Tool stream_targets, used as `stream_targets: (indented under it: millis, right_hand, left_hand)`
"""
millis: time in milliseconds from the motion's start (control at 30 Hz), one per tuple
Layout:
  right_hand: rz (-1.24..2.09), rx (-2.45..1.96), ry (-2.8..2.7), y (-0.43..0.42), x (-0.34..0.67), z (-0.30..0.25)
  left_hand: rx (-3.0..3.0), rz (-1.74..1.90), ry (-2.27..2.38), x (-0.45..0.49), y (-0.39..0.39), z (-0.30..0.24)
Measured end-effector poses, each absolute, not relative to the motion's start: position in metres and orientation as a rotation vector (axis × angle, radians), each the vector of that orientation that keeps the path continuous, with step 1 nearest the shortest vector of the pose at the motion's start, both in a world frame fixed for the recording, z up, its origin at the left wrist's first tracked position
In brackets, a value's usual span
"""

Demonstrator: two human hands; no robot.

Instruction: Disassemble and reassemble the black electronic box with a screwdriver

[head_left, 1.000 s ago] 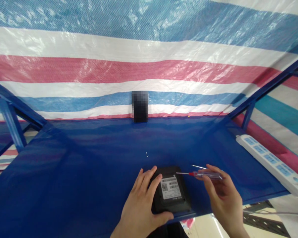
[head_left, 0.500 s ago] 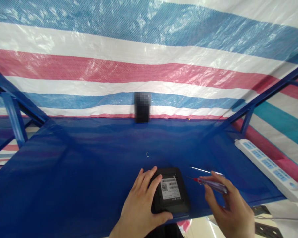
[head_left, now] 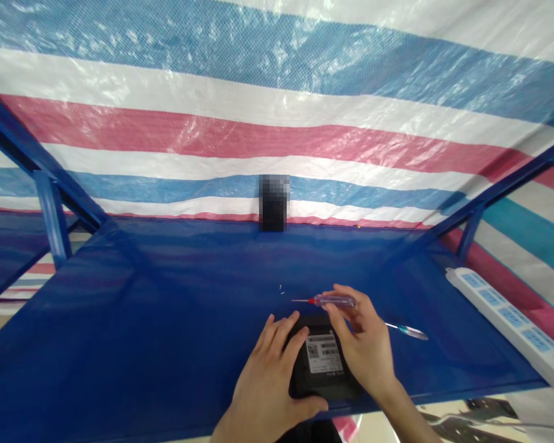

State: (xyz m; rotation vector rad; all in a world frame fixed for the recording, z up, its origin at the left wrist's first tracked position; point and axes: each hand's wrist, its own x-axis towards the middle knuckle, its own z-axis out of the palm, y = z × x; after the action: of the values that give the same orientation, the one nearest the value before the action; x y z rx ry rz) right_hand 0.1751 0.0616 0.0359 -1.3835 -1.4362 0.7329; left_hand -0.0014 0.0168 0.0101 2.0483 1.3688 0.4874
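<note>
A small black box [head_left: 322,369] with a white label lies at the near edge of the blue table [head_left: 166,320]. My left hand [head_left: 268,375] rests on its left side, fingers spread over the top and thumb along the front edge. My right hand [head_left: 362,344] is above the box's right side, fingers pinched on a thin screwdriver with a clear handle and red collar [head_left: 327,301], its tip pointing left. Two tiny screws [head_left: 281,289] lie just beyond the tip. A second screwdriver [head_left: 406,331] lies on the table to the right.
A white power strip [head_left: 508,317] lies along the table's right edge. A blurred dark object [head_left: 273,203] stands at the back by the striped tarp [head_left: 277,123]. Blue frame bars [head_left: 50,215] rise on both sides.
My right hand has moved left and forward over the box, carrying the screwdriver towards the two screws. The second screwdriver now lies uncovered on the right. My left hand stays on the box.
</note>
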Motion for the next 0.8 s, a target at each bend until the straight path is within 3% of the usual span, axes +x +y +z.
stream_targets:
  millis: [467, 800]
  right_hand:
    - [0.669, -1.37, -1.625, 0.077, 0.15, 0.034]
    - [0.604, -1.426, -1.397, 0.054, 0.176, 0.047]
  left_hand:
    - [2.096, 0.562, 1.329, -0.003, 0.018, 0.011]
    - [2.064, 0.574, 1.33, -0.003, 0.016, 0.01]
